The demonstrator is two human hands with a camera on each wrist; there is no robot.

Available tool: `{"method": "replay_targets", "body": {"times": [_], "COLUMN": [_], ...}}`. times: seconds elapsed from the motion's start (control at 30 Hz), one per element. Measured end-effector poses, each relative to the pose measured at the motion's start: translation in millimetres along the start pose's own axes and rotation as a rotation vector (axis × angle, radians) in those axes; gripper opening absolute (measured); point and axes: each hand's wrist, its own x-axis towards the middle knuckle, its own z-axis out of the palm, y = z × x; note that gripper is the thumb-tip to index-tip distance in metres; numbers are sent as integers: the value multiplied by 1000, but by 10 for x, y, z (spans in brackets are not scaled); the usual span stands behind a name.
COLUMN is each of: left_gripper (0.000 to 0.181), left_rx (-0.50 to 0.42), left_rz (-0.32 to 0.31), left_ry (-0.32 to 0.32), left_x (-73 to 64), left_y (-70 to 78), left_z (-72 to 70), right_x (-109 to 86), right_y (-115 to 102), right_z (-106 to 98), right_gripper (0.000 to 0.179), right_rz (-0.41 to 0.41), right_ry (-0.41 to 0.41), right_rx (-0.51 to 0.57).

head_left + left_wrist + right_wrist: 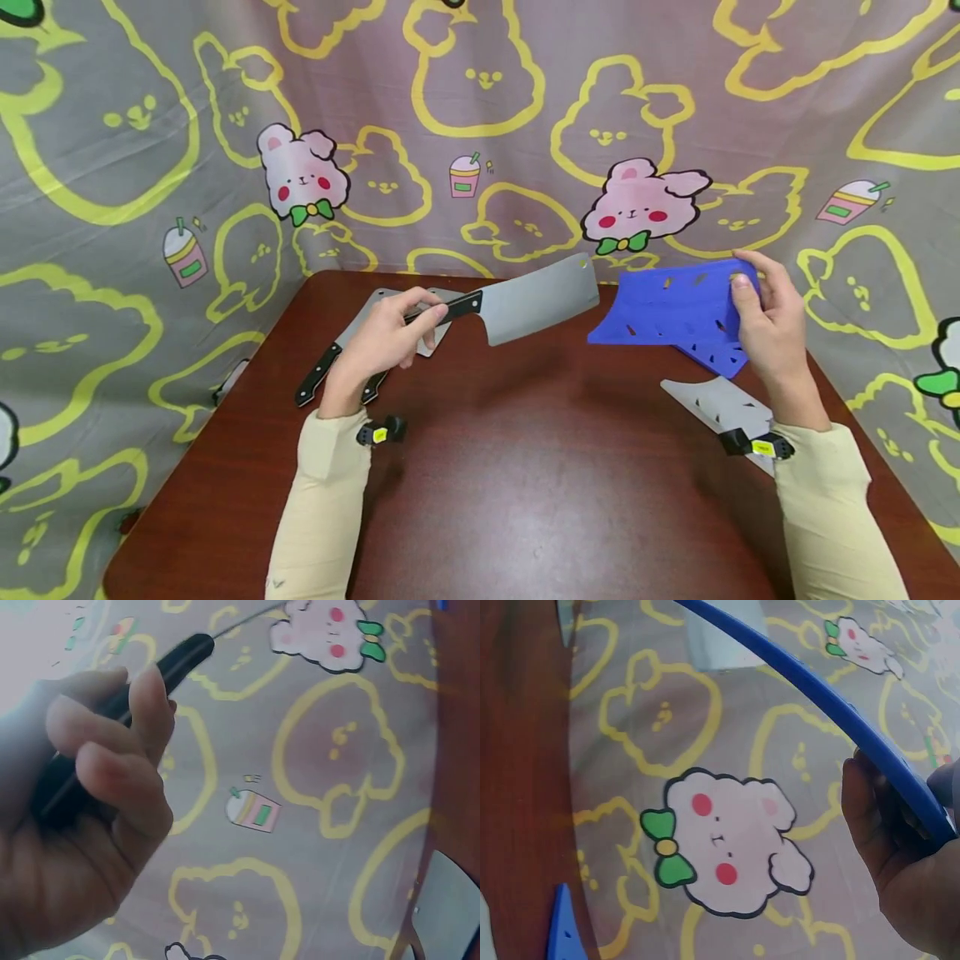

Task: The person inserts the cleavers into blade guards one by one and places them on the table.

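Observation:
My left hand (382, 337) grips the black handle of a cleaver (536, 302), holding it above the table with its broad blade pointing right. In the left wrist view the fingers curl round that handle (187, 661). My right hand (776, 333) pinches a blue slotted blade cover (660, 304) at its right end, thumb in front. From the right wrist the cover (810, 686) appears edge-on, and the pale cleaver blade (724, 641) is behind it. A gap separates blade and cover in the head view.
Two more cleavers with black handles (318, 377) lie on the table's left side, partly behind my left hand. At right lie another blue slotted piece (716, 360) and a grey slotted piece (708, 402). A patterned curtain (525, 167) surrounds the brown table (525, 483).

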Motion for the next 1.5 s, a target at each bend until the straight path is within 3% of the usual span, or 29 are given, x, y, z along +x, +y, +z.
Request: {"method": "replay_targets", "body": {"times": [0.13,0.23,0.4,0.7,0.9,1.2,1.5], "left_gripper": [25,25,27,25,24,23,23], "left_rx": [-60,-112,-157,-340,-377,-427,-443], "left_rz": [74,97,114,292,351,393,361], "left_ry": [27,47,69,107,115,95,77], "left_x": [-18,-47,-103,-139,-167,-173,-181], "left_y": [11,6,-9,6,18,39,41], "left_z": [-63,-113,-188,-251,-254,-247,-232], "right_x": [21,44,71,46,57,31,-7], "right_y": [-14,-25,-62,-179,-301,-426,-406], "right_z": [-36,-47,-39,-6,49,109,127], "right_gripper": [34,32,29,29,28,27,26], "right_rz": [12,-4,-28,-28,-5,-13,-23], "right_ry": [50,106,190,261,338,337,316], "right_rx": [226,318,363,474,589,638,580]}}
